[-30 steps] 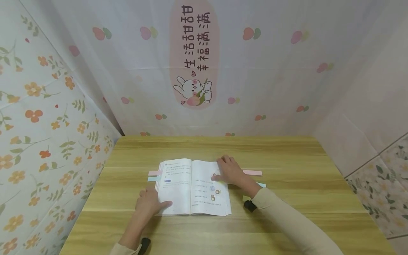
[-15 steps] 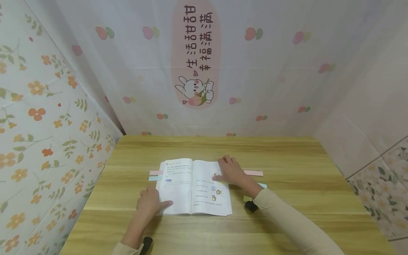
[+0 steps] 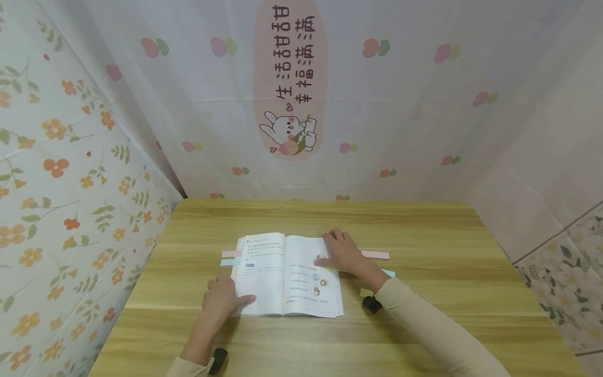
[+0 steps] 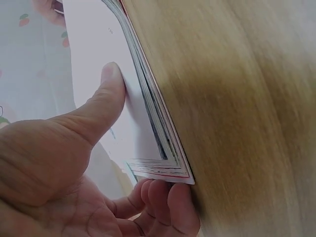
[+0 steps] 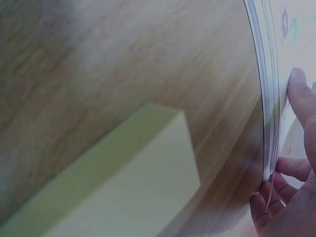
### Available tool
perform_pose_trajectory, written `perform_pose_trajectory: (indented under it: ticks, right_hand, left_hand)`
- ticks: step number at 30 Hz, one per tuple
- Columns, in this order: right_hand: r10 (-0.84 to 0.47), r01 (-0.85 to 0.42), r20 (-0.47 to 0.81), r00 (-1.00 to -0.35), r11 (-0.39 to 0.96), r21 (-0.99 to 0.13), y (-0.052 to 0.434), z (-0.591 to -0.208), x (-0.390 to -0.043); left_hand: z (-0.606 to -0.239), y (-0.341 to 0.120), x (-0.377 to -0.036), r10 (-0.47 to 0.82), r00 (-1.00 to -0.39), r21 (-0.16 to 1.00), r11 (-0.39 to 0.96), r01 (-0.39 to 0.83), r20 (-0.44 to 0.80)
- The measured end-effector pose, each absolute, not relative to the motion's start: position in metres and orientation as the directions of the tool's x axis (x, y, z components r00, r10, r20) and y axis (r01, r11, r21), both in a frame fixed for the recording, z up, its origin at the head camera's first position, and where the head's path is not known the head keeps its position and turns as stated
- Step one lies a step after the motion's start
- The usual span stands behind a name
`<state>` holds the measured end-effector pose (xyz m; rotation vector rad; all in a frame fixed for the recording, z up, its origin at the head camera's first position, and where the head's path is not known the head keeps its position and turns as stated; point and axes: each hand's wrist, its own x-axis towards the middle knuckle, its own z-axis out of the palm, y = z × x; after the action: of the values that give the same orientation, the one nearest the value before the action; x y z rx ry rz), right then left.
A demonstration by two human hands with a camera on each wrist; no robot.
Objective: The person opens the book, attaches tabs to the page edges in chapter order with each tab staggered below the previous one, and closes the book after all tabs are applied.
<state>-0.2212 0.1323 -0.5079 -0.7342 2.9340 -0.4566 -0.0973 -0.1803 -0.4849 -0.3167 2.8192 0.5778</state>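
An open book lies on the table, with text on both pages and small animal drawings on the right one. At its lower left corner my left hand grips the book. In the left wrist view the thumb lies on the page while the fingers curl against the book's edge. My right hand holds the right page's outer edge near the top. Its thumb is on the page, and the other fingers bend around the edge. A pink tab and a blue tab stick out at the left side.
Right of the book are a pink paper strip, a light blue one and a yellow sticky-note pad, partly behind the right forearm. The wooden table meets patterned cloth walls at the back and sides.
The whole scene shifts slightly in the head view. Both hands keep their places on the book, and the pages lie as before.
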Motion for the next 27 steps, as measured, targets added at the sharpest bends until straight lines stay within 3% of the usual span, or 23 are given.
perform_pose_trajectory:
  ticks: [16, 27]
  right_hand:
    - [-0.474, -0.452, 0.019, -0.88, 0.825, -0.34, 0.134, -0.5089, -0.221]
    - [-0.471, -0.436, -0.007, -0.882, 0.821, -0.369, 0.1374, -0.5086, -0.2202]
  left_hand:
    - [-0.4883, -0.1833, -0.0898, -0.145, -0.966, 0.396, 0.891, -0.221, -0.213]
    - [-0.4935, -0.1891, -0.0917, -0.13, -0.985, 0.485, 0.858, -0.171, -0.116]
